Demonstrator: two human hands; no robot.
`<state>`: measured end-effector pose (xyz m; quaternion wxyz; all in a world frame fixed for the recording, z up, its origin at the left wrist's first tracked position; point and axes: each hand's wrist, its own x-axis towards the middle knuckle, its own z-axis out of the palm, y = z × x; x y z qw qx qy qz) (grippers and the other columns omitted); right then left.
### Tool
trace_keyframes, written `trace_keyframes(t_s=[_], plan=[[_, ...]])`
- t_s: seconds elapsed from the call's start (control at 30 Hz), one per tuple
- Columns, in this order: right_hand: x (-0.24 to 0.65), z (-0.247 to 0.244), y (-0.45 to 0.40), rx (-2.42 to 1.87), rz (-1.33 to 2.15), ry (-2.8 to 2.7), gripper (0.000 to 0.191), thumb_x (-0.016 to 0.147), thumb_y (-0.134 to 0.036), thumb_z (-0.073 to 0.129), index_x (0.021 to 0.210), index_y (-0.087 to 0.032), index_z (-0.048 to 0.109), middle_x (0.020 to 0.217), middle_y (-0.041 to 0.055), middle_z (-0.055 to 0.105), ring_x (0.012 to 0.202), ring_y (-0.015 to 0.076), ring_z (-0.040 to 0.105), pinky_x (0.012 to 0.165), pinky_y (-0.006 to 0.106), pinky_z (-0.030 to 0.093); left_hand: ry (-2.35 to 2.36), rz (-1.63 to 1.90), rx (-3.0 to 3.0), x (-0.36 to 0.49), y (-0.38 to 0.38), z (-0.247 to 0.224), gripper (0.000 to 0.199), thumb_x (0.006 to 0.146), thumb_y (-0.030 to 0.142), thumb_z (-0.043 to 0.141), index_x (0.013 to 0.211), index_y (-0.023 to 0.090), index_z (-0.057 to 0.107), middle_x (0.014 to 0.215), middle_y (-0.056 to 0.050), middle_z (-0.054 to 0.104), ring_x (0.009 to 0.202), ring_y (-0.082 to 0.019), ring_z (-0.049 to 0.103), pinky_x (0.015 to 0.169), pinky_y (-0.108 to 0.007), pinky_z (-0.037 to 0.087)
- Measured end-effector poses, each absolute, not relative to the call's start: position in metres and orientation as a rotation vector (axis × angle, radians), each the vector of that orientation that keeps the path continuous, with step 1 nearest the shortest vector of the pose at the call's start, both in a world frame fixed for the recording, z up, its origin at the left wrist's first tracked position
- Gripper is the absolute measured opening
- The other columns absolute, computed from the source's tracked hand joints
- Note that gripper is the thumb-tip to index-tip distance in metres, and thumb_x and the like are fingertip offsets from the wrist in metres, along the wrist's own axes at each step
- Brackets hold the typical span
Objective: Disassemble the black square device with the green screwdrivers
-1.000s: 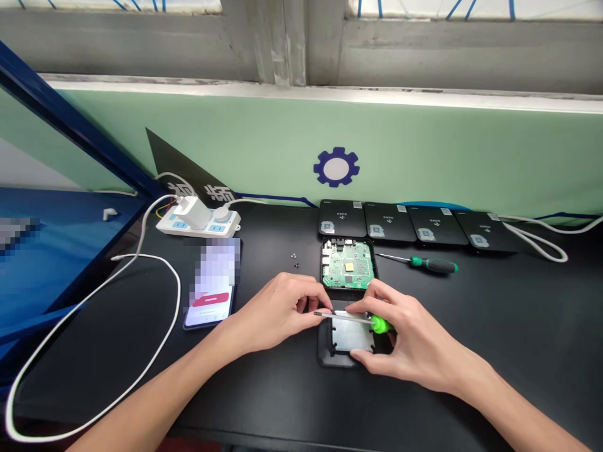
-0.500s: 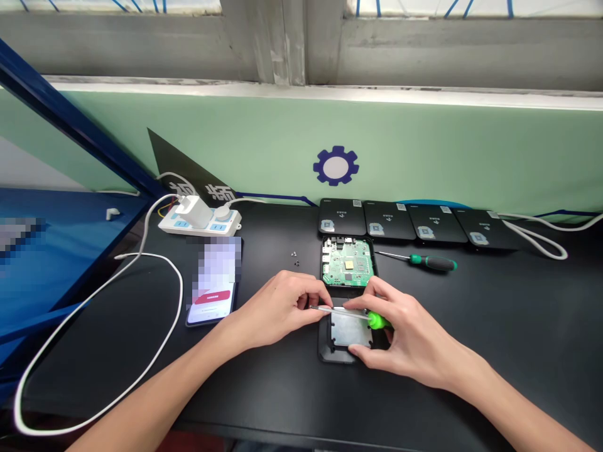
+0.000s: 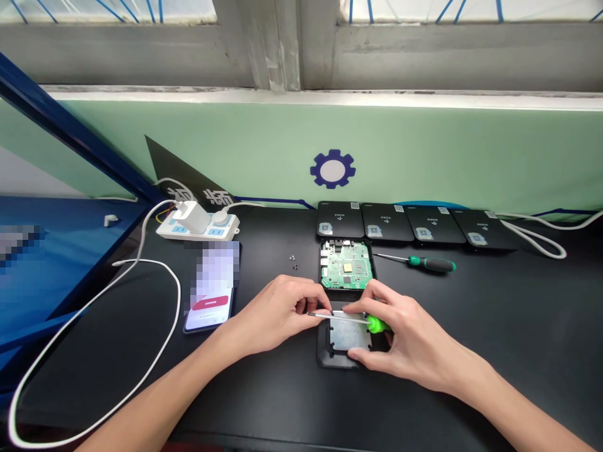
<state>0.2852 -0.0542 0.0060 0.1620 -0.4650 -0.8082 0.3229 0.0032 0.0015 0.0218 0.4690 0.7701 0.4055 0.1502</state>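
Observation:
My right hand (image 3: 405,329) holds a screwdriver with a bright green handle (image 3: 375,324). Its shaft points left across a metal plate (image 3: 351,334) set in a black cover (image 3: 330,360). The right thumb and index finger rest at the plate's lower and upper edges. At the upper left corner of the cover is my left hand (image 3: 287,307), thumb and index finger pinched near the screwdriver's tip; what is between them is too small to make out. Just beyond lies a black case holding a green circuit board (image 3: 346,263).
Four closed black boxes (image 3: 386,223) line the back. A green-and-black screwdriver (image 3: 436,265) lies right of the board, and small screws (image 3: 294,262) lie left. A phone (image 3: 211,289), power strip (image 3: 205,227) and looped white cable (image 3: 178,301) occupy the left side.
The screwdriver's shaft has tilted slightly, its tip now a little further left over the left fingertips. Both hands keep nearly the same pose, and the whole view has shifted slightly.

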Motion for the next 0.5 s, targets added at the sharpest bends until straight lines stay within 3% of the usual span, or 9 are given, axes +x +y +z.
trace_keyframes(t_s=[0.2,0.5], plan=[[0.2852,0.0062,-0.0532,-1.316,0.925,-2.313,0.041,0.092,-0.031,0.088,0.132,-0.027,0.079,0.122,0.0031,0.066,0.066,0.0082,0.047,0.061,0.028,0.045,0.994,0.370,1.887,0.0023,0.0018,0.0220,0.010,0.101,0.017,0.081,0.097,0.021,0.089,0.078,0.004,0.067,0.069,-0.011,0.057,0.063,-0.022,0.040],[0.2847,0.0086,-0.0522,-1.300,0.930,-2.281,0.041,0.088,-0.027,0.090,0.128,-0.027,0.081,0.120,0.0031,0.068,0.065,0.0076,0.047,0.060,0.028,0.045,0.996,0.367,1.904,0.0015,0.0005,0.0211,0.010,0.100,0.015,0.082,0.097,0.022,0.089,0.078,0.005,0.067,0.069,-0.011,0.058,0.065,-0.022,0.041]])
